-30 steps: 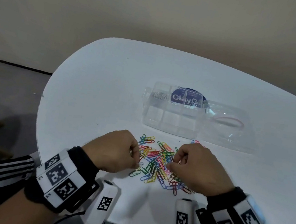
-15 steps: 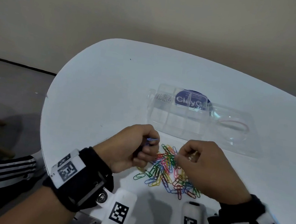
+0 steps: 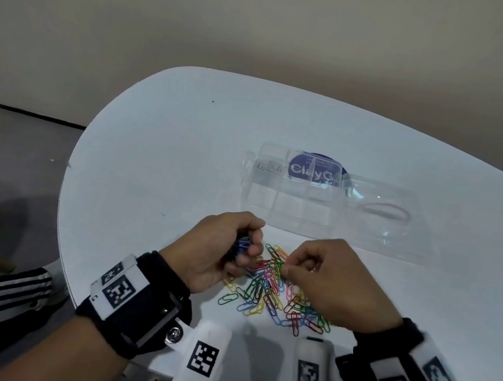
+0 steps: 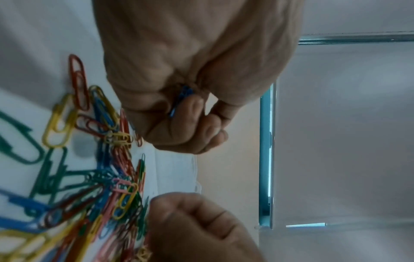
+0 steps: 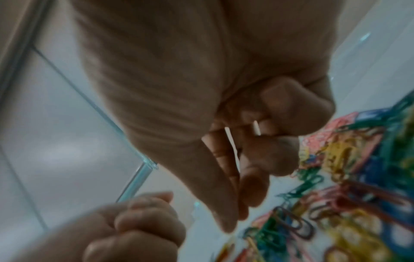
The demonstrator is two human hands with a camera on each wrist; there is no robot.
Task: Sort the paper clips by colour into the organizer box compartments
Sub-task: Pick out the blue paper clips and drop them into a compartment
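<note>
We find the left hand [image 3: 220, 247] raised just above the table [image 3: 159, 152], its fingers curled tight around a few blue paper clips [image 3: 242, 243]; the left wrist view confirms blue wire [image 4: 182, 96] caught between thumb and curled fingers. The right hand [image 3: 328, 274] sits over the near-right part of the clip pile [image 3: 275, 289], thumb and forefinger brought together at the pile's edge. In the blurred right wrist view something pale [image 5: 256, 127] shows between the fingers; we cannot tell whether it is a clip. The pile, a mix of red, yellow, green, blue and pink, lies loose on the table between both hands. The clear organizer box [image 3: 291, 195] stands beyond the pile, apart from it, lid open to the right. One far-left compartment holds silvery clips [image 3: 267, 167]. A red rubber band [image 3: 383, 209] lies on the open lid.
</note>
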